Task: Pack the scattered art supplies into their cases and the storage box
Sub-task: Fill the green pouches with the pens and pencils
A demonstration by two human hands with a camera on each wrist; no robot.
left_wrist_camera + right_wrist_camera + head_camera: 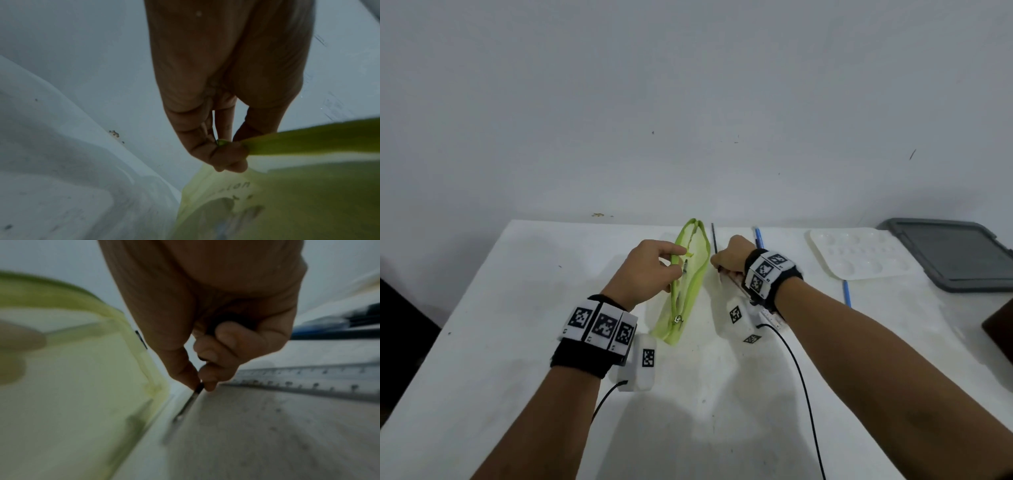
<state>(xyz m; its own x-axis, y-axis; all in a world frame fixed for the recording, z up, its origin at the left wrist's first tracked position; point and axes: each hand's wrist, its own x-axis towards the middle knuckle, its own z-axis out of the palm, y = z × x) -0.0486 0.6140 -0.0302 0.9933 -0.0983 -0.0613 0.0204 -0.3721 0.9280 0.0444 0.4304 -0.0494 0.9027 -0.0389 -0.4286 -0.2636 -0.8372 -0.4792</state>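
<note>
A lime-green zip pouch (pixel 690 274) stands on edge in the middle of the white table (pixel 517 308), its mouth gaping. My left hand (pixel 654 267) pinches the near lip of the pouch (pixel 308 139) between thumb and fingers (pixel 228 154). Just right of the pouch, my right hand (pixel 729 258) pinches a thin black brush (pixel 714 240) that lies on the table; in the right wrist view the fingertips (pixel 207 382) close on the black brush (pixel 198 388) low by the pouch (pixel 72 369). A clear ruler (pixel 308 378) lies under my right wrist.
A blue pen (pixel 758 236) lies behind my right hand. Another blue stick (pixel 847 294) sits by a white paint palette (pixel 859 253) at the back right. A grey storage-box lid (pixel 948 253) lies at the far right edge. A wall rises behind the table.
</note>
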